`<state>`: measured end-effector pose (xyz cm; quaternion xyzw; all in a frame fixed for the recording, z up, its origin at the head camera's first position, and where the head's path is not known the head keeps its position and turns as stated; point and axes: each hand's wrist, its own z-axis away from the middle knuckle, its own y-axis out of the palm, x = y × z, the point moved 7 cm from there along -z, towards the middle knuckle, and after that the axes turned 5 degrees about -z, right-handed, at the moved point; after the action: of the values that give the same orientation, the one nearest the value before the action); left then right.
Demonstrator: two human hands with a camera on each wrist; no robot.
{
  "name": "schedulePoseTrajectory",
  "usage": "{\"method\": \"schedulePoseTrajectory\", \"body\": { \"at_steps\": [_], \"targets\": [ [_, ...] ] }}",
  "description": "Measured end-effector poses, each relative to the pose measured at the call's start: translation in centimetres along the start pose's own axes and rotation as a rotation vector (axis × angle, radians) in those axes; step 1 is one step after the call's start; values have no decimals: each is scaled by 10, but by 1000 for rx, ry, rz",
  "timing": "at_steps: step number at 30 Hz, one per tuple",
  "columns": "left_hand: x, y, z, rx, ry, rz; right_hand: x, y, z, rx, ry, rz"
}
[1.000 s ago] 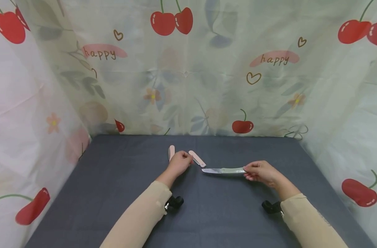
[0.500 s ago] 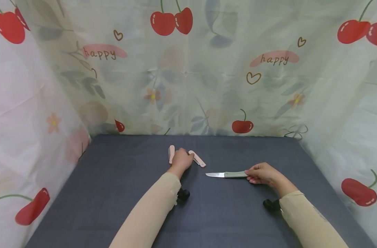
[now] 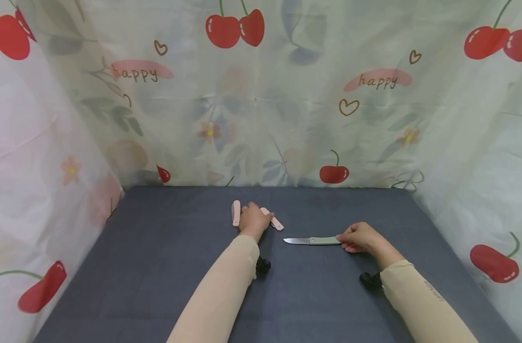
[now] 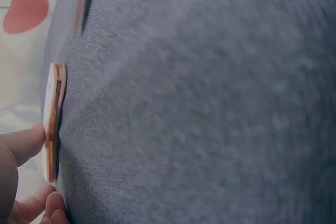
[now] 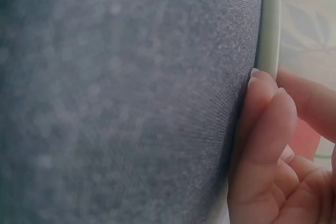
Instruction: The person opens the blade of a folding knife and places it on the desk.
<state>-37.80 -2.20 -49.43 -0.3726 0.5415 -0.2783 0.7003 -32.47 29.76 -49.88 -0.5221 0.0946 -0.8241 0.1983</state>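
Observation:
My left hand is between two pink folding knives. The left wrist view has its thumb touching the handle of the right pink folding knife, while the other fingers are loosely bent past the knife's end, apart from it. Just left of that hand lies the other pink folding knife. With thumb and fingers, my right hand pinches the handle end of an unfolded pale green folding knife. Its bare blade points left, toward the right pink knife. In the right wrist view only part of the green handle shows.
Dark grey cloth covers the table. A cherry-patterned curtain stands along the back edge and both sides. Black wrist mounts stick out from under the sleeves.
My left hand has moved right and a little forward to the right pink folding knife. The green folding knife has shifted slightly lower in my right hand. Both pink knives stay in place.

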Motion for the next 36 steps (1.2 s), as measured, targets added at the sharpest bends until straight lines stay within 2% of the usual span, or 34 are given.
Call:
{"method": "schedulePoseTrajectory", "body": {
  "at_steps": [8, 14, 18, 22, 27, 32, 36],
  "targets": [
    [0, -1, 3, 19, -13, 8, 6, -3, 6, 6, 6, 26],
    [-2, -5, 7, 15, -54, 12, 25, -6, 22, 10, -32, 75],
    [-6, -5, 12, 17, -49, 22, 36, -7, 30, 1, -51, 97],
    [-12, -2, 14, 59, -6, 61, 48, -3, 37, 3, -84, 113],
    [-16, 5, 12, 102, 85, 101, 65, 8, 43, 20, -151, 142],
    [-16, 7, 12, 79, 171, 141, 82, 21, 46, 21, -215, 117],
    [-18, 2, 21, 53, 252, 225, 92, 32, 45, 12, -247, 70]
  ]
}}
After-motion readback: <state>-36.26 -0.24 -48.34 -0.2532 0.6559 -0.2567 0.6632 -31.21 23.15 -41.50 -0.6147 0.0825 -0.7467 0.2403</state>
